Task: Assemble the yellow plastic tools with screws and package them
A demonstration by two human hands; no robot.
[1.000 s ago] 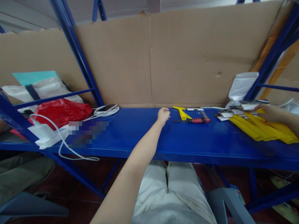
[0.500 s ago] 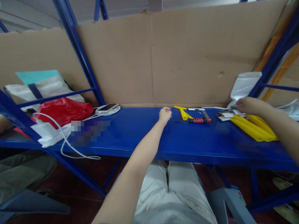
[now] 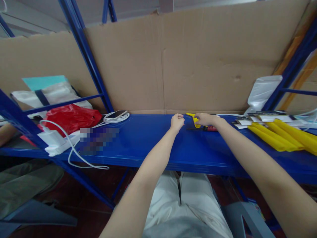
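My left hand [image 3: 177, 123] is over the blue shelf near the middle, fingers curled in. Whatever it may hold is hidden. Just to its right lies a yellow T-shaped handle [image 3: 190, 114], one arm pointing to the back left. My right hand [image 3: 204, 119] is at this handle from the right, its bent fingers around the handle's near part and hiding some of it. Below my right hand, a screwdriver [image 3: 210, 128] with a red and black grip lies on the shelf, its thin shaft pointing left.
At the right lie several yellow handles [image 3: 269, 137] with white and metal heads, before a white plastic bag [image 3: 264, 92]. A phone [image 3: 117, 114] rests on a coiled white cable at the left. Further left are a red bag [image 3: 71, 115] and a power strip [image 3: 55, 145]. Cardboard [image 3: 198, 59] stands behind.
My right hand has moved left from the stack of yellow handles to the T-shaped handle. My left hand has stayed nearly still. The view has shifted slightly.
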